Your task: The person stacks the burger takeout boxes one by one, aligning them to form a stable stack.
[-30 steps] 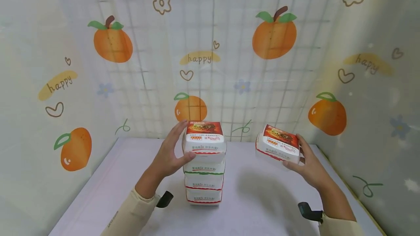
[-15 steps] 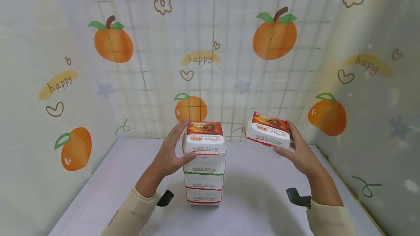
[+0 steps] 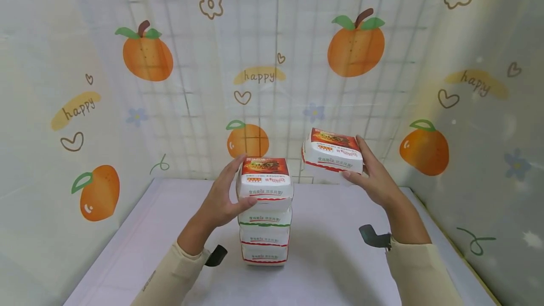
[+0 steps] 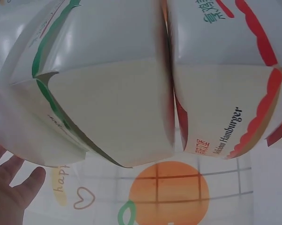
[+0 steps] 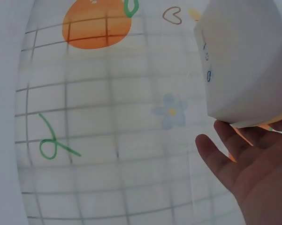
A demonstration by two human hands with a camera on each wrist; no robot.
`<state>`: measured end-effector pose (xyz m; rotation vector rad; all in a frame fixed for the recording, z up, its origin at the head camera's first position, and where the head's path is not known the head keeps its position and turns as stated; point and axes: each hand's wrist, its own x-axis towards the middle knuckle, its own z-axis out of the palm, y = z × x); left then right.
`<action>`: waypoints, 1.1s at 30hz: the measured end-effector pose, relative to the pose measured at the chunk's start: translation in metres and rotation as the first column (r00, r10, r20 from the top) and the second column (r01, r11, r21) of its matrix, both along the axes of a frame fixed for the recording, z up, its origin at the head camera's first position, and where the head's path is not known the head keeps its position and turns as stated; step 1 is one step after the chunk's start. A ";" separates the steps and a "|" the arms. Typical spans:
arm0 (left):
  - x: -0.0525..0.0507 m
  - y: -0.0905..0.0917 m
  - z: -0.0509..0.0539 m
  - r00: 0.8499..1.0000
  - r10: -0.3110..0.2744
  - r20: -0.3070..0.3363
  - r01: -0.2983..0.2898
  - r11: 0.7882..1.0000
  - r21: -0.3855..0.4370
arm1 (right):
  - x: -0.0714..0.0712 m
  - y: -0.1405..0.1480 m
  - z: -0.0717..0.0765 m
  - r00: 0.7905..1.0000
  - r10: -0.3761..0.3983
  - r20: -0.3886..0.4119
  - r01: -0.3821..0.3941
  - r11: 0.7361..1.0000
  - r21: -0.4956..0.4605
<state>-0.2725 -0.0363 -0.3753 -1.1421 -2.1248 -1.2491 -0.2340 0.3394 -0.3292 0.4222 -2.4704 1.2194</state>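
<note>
Several white paper hamburger boxes stand in one upright stack [image 3: 264, 240] on the table. The top box [image 3: 265, 178] has a red lid with a burger picture and a red wavy edge. My left hand [image 3: 218, 197] grips its left side, thumb on the front and fingers at the back. In the right half of the head view my right hand [image 3: 376, 178] holds another hamburger box [image 3: 332, 152] by its right end. This box is in the air, slightly tilted, to the right of the stack and higher than its top. In the right wrist view its pale underside [image 5: 248, 70] shows.
A pale table [image 3: 187, 211] lies under the stack. Behind it and along both sides hangs a white curtain [image 3: 297, 107] printed with oranges and hearts, with a wire grid showing through. Dark wrist cameras sit on both cuffs.
My right hand has moved left and up with its hamburger box, closer to the stack. The left hand and the stack have stayed nearly still.
</note>
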 end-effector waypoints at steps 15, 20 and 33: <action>-0.002 0.001 0.008 0.999 -0.002 -0.042 0.002 1.000 -0.008 | -0.010 -0.037 0.024 0.995 0.096 -0.039 -0.097 0.995 -0.009; -0.003 0.002 0.012 0.999 -0.011 -0.052 0.010 1.000 -0.015 | -0.013 -0.050 0.027 0.988 0.137 -0.066 -0.139 0.990 -0.023; -0.005 0.003 0.026 0.999 0.006 -0.049 -0.009 0.998 -0.054 | -0.014 -0.074 0.037 0.968 0.236 -0.087 -0.239 0.971 -0.031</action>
